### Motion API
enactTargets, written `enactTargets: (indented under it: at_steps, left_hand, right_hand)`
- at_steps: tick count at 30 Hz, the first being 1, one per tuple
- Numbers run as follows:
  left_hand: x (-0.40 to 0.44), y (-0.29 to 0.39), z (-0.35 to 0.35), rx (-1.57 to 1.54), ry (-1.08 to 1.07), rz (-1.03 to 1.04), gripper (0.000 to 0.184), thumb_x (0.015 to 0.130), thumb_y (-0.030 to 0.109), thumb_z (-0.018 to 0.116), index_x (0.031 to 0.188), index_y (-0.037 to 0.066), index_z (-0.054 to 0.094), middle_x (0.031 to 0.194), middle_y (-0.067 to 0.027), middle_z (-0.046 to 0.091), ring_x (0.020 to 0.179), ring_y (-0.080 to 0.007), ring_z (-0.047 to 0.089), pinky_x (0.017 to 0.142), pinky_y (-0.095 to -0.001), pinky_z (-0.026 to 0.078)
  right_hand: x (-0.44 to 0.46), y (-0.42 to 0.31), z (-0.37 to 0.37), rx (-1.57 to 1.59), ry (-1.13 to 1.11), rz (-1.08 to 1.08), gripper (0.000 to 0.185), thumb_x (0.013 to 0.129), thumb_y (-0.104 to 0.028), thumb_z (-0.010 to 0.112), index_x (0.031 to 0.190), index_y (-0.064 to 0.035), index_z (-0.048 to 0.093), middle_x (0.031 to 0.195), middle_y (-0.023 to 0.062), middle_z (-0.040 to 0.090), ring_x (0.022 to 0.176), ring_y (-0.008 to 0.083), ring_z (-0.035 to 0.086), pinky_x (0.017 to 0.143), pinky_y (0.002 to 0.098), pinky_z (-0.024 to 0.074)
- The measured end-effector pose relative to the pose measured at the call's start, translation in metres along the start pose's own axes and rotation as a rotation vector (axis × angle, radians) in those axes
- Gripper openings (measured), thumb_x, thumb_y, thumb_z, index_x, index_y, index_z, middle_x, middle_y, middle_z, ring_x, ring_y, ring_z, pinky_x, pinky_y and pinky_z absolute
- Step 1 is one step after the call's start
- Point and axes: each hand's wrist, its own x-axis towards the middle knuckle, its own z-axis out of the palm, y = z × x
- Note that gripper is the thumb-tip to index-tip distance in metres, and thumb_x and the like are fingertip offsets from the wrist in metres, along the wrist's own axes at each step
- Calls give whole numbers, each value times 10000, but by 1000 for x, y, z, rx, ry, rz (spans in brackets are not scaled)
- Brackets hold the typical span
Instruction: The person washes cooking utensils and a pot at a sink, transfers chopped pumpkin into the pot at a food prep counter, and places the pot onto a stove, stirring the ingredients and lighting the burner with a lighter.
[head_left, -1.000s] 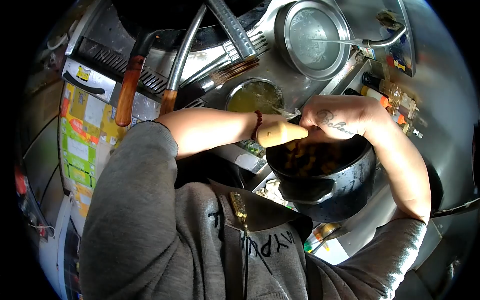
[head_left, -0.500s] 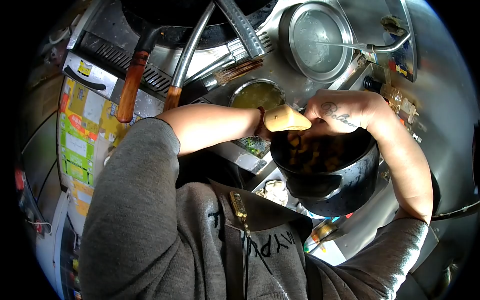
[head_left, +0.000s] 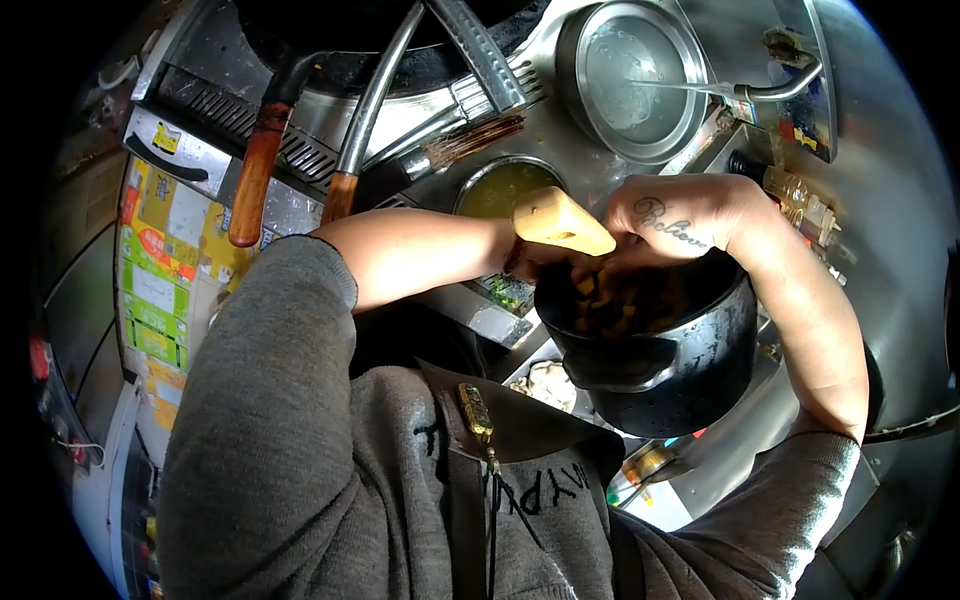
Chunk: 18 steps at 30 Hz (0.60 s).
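Observation:
My left hand (head_left: 541, 262) is closed around a pale yellow peeled potato (head_left: 562, 222), which hides most of its fingers. The potato shows flat cut-looking faces and a small dark spot, and it tilts above the rim of a deep black pot (head_left: 672, 370). Right beside the potato, my right hand (head_left: 672, 222) is curled into a grip over the pot's far edge. Whatever lies inside that grip is hidden from view. Several yellow-orange chunks (head_left: 625, 305) lie in the pot's shadowed inside.
A metal basin (head_left: 640, 85) with water stands at the back under a tap (head_left: 785, 90). Behind my left hand is a bowl of yellowish liquid (head_left: 505, 192). Wooden-handled tools (head_left: 340, 195) and a brush (head_left: 465, 145) lie at the upper left. Bottles (head_left: 795, 195) line the right.
The potato has turned in my left hand and shows another flat face. Both hands have shifted slightly left, and the pot appears slightly tilted.

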Motion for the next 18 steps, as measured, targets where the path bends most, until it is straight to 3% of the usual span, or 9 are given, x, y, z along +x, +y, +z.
enactTargets:
  at_steps: [6,9,11,14,15,18]
  left_hand:
    - [-7,1,3,21,47,-71,212,712,0,582,910,72,597,780,-11,603,652,-96,576,596,-217,498]
    - [-5,-1,1,60,50,-132,231,690,-17,582,904,68,597,772,-17,603,654,-109,586,600,-228,508]
    - [11,-16,-8,-99,-73,-27,305,601,-41,611,895,42,600,859,-91,621,737,-198,616,642,-284,530]
    - [15,-18,-4,-179,-50,-37,345,578,-70,588,908,29,596,867,-123,623,760,-209,626,669,-294,542]
    - [2,-3,14,-89,78,-37,362,612,-68,545,956,46,558,744,-80,572,684,-197,596,637,-285,522]
    - [-6,15,20,84,206,32,386,630,-74,537,1000,36,545,736,-79,566,689,-199,594,629,-288,513]
  right_hand:
    - [1,8,4,-51,-2,14,244,842,-117,602,1080,-71,630,982,119,657,909,232,628,775,292,480]
    - [0,12,8,14,73,-44,185,810,-157,640,983,-103,679,937,125,662,873,253,630,761,311,493]
    - [-5,13,10,4,99,-74,189,812,-155,635,991,-114,680,933,122,663,874,244,630,752,309,488]
    - [-19,-2,6,-74,73,57,199,806,-153,643,998,-114,680,927,121,664,848,243,628,733,311,481]
    - [-19,11,12,-6,114,-29,159,794,-149,652,930,-71,678,884,133,659,807,243,622,706,316,477]
    - [-53,4,17,-167,374,39,128,787,-144,653,836,-26,652,822,138,650,768,238,617,677,318,473]
